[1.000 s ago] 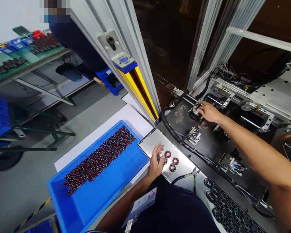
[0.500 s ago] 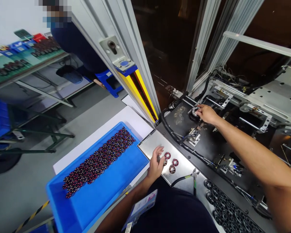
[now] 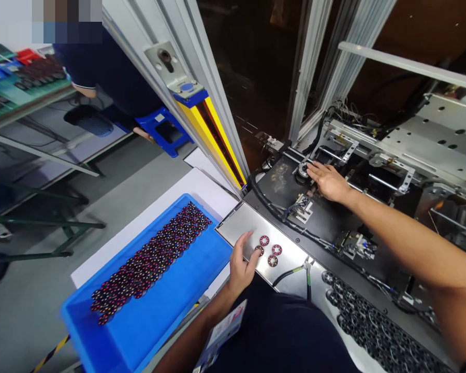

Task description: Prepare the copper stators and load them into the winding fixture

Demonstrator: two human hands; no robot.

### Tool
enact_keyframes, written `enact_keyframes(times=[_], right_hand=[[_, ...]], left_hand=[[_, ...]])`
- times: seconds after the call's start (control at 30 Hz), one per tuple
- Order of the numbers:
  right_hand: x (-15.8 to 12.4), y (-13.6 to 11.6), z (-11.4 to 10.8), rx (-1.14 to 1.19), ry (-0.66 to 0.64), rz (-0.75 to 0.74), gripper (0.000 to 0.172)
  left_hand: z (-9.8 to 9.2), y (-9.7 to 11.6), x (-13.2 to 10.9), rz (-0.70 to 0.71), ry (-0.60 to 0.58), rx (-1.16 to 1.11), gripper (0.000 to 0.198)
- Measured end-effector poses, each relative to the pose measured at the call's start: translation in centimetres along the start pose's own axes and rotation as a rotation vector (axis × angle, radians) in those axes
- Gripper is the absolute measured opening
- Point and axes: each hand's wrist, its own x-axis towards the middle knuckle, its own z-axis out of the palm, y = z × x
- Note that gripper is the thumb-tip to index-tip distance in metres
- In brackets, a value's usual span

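Note:
My right hand (image 3: 330, 182) reaches over the machine bed with its fingers stretched out, fingertips at the edge of a round metal-topped fixture (image 3: 303, 170). Its fingers are not wrapped around anything. Over the steel ledge (image 3: 233, 223), my left hand (image 3: 242, 265) is open, thumb and fingers apart. The thumb is beside a small toothed ring (image 3: 259, 250) and partly covers it. Close by lie other red-and-black toothed rings (image 3: 277, 250), which look like wound motor stators. Green-and-black handled side cutters (image 3: 308, 267) rest to their right.
A blue tray (image 3: 202, 259) on the left holds rows of similar rings. Many black round parts (image 3: 373, 316) cover the lower right of the ledge. Cables (image 3: 272, 199) and small clamps edge the machine bed. A yellow-edged post (image 3: 217, 140) rises ahead; beyond it a person sits on a blue stool (image 3: 165, 129).
My right hand's fingers have gone from gripping at the round fixture to stretched out beside it. My left hand stays open by the rings. The whole view has shifted slightly.

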Motion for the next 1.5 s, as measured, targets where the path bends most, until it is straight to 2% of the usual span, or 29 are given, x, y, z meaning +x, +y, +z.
enact_keyframes(times=[0.07, 0.13, 0.27, 0.33, 0.43, 0.53, 0.6, 0.67, 0.73, 0.8, 0.87, 0.97, 1.1, 1.23, 1.3, 1.4, 1.5], right_hand=[[0.4, -0.3, -0.1, -0.001, -0.012, 0.014, 0.049], [0.9, -0.8, -0.5, 0.002, -0.016, 0.031, 0.049], [1.3, -2.5, -2.9, 0.005, 0.033, 0.086, 0.051], [0.0, -3.9, -5.0, -0.003, 0.096, 0.129, 0.056], [-5.4, -7.3, -7.9, -0.005, 0.240, 0.153, 0.058], [-14.6, -12.1, -8.9, 0.070, 0.453, 0.120, 0.057], [-21.1, -15.8, -7.9, 0.152, 0.558, 0.161, 0.062], [-26.6, -19.5, -5.8, 0.248, 0.597, 0.271, 0.062], [-30.2, -22.5, -2.9, 0.378, 0.593, 0.403, 0.052], [-31.8, -24.6, -0.4, 0.445, 0.564, 0.444, 0.041], [-31.9, -25.7, 1.1, 0.494, 0.522, 0.450, 0.038], [-31.1, -26.1, 1.2, 0.585, 0.462, 0.437, 0.042], [-30.0, -26.5, -1.1, 0.672, 0.481, 0.423, 0.045], [-29.1, -27.4, -3.4, 0.681, 0.608, 0.488, 0.053], [-28.8, -27.3, -4.6, 0.739, 0.625, 0.486, 0.053], [-28.6, -26.0, -6.5, 0.962, 0.513, 0.459, 0.033], [-28.3, -24.2, -8.0, 1.198, 0.303, 0.453, 0.020]], left_hand=[[-0.3, 1.6, -0.6, 0.098, -0.102, 0.036, 0.049], [0.4, 3.1, -1.3, 0.220, -0.258, 0.059, 0.043], [4.7, 4.8, -2.9, 0.492, -0.630, 0.099, 0.028], [7.3, 5.1, -3.6, 0.609, -0.802, 0.126, 0.024], [10.5, 5.2, -4.4, 0.695, -0.992, 0.183, 0.035], [12.2, 5.3, -5.0, 0.678, -1.087, 0.244, 0.043], [12.7, 5.3, -5.3, 0.638, -1.114, 0.269, 0.038], [12.8, 5.5, -5.5, 0.589, -1.129, 0.271, 0.028], [12.7, 5.6, -5.6, 0.532, -1.140, 0.246, 0.017], [12.2, 5.9, -5.5, 0.466, -1.149, 0.191, 0.010], [11.3, 6.5, -5.1, 0.390, -1.151, 0.109, 0.010], [9.1, 8.1, -4.1, 0.276, -1.149, -0.060, 0.022], [6.4, 10.8, -3.6, 0.145, -1.119, -0.295, 0.033], [5.4, 12.5, -4.5, 0.017, -1.004, -0.458, 0.037], [5.0, 13.0, -4.7, -0.018, -0.945, -0.495, 0.040], [4.0, 13.8, -3.9, -0.018, -0.906, -0.507, 0.047], [2.8, 14.7, -2.6, 0.091, -0.915, -0.472, 0.041]])
